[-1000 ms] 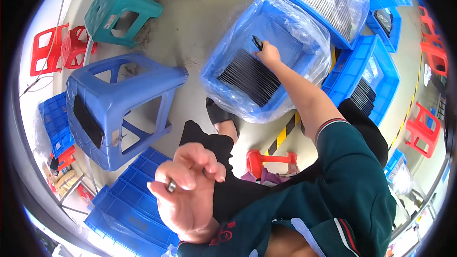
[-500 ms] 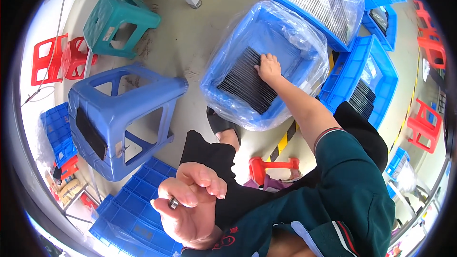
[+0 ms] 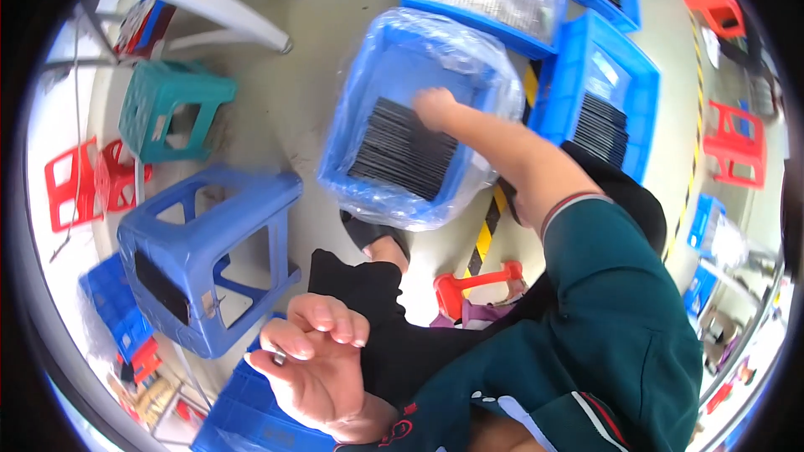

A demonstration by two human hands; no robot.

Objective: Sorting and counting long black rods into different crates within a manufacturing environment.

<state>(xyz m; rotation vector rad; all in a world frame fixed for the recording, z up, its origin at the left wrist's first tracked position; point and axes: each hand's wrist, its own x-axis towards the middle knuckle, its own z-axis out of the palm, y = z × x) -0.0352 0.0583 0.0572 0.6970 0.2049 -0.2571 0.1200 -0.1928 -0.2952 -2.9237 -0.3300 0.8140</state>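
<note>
A row of thin black plates (image 3: 402,151) stands on edge inside a blue plastic crate (image 3: 368,75) lined with clear plastic film — the crate sits tilted on the floor. The row fills the crate's nearer half. A small dark-and-silver piece (image 3: 278,357) — too small to tell apart — sits pinched between fingertips.
</note>
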